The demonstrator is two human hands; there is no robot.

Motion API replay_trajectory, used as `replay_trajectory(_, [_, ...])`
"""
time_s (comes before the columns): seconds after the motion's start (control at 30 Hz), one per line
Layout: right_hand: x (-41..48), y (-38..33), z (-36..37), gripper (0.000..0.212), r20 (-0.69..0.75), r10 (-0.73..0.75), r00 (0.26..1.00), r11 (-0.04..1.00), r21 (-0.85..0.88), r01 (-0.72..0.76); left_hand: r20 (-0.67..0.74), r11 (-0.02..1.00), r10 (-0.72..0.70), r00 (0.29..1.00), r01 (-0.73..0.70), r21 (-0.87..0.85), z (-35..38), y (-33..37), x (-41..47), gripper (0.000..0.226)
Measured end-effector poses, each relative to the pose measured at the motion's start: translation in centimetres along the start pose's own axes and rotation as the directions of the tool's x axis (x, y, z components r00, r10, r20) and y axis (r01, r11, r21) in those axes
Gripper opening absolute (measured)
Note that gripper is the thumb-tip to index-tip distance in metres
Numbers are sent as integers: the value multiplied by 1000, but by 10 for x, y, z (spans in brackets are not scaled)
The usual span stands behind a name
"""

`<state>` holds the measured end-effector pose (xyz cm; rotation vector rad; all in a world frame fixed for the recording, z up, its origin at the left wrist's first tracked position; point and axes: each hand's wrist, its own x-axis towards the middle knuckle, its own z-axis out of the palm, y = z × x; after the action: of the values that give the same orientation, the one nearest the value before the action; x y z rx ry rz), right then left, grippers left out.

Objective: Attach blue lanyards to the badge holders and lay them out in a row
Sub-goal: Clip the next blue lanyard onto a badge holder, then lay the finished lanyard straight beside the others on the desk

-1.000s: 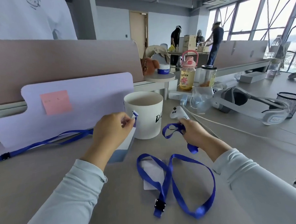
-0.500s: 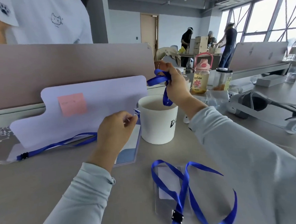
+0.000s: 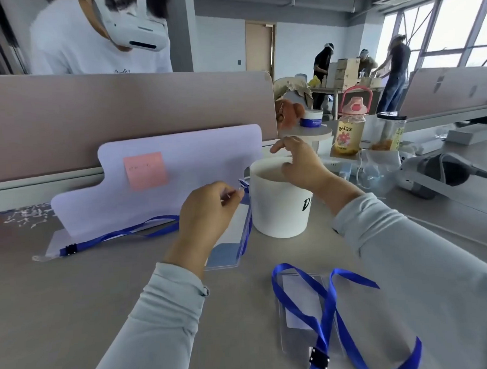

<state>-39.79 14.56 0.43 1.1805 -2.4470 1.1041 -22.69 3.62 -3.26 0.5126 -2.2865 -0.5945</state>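
Single head-worn cam, wide-angle, looks fwd & down over grey desk [image 3: 73,306]. Close range: left hand [image 3: 207,211] on badge holder [image 3: 226,250] mid-frame, right hand [image 3: 300,164] just beyond; office bkgd [image 3: 299,40] far off.

Our grey desk [image 3: 73,292] carries a white round tub [image 3: 277,210] — and a clear plastic badge holder [image 3: 304,291] under a blue ribbon lanyard [image 3: 326,307].

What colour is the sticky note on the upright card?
Pink; the sticky note shows best in head view.
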Motion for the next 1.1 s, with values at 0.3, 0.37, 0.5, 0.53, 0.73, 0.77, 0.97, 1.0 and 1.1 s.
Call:
replay_trajectory(0.3, [-56, -52, 35, 39, 319, -264, 910, 958, 194, 210, 196, 981, -33, 980, 69, -181, -66, -16, -21, 18])
replay_trajectory(0.37, [-65, -62, 49, 27, 328, -271, 905, 948, 252, 193, 213, 971, -58, 975, 104, -213, -81, -23, -33, 24])
replay_trajectory(0.5, [-78, -94, 72, 2, 358, -278, 892, 953, 222, 207, 223, 952, -140, 965, 193, -237, -113, -43, -59, 24])
replay_trajectory(0.53, [-80, -103, 78, 7, 353, -282, 892, 949, 238, 206, 221, 948, -167, 961, 218, -233, -123, -48, -66, 24])
replay_trajectory(0.73, [-82, -162, 118, 18, 333, -316, 888, 920, 337, 201, 132, 921, -318, 939, 339, -193, -186, -83, -116, 19])
replay_trajectory(0.77, [-83, -175, 125, 21, 325, -329, 887, 912, 354, 208, 110, 920, -341, 934, 355, -168, -196, -89, -125, 18])
replay_trajectory(0.97, [-105, -251, 183, 28, 367, -491, 790, 852, 389, 349, 61, 867, -498, 865, 496, 49, -254, -130, -185, 17])
replay_trajectory(1.0, [-110, -259, 191, 30, 383, -504, 774, 846, 397, 355, 67, 851, -523, 849, 518, 86, -260, -135, -194, 17])
replay_trajectory(1.1, [-129, -289, 221, 37, 465, -542, 700, 825, 453, 338, 55, 780, -618, 784, 602, 171, -281, -154, -226, 20])
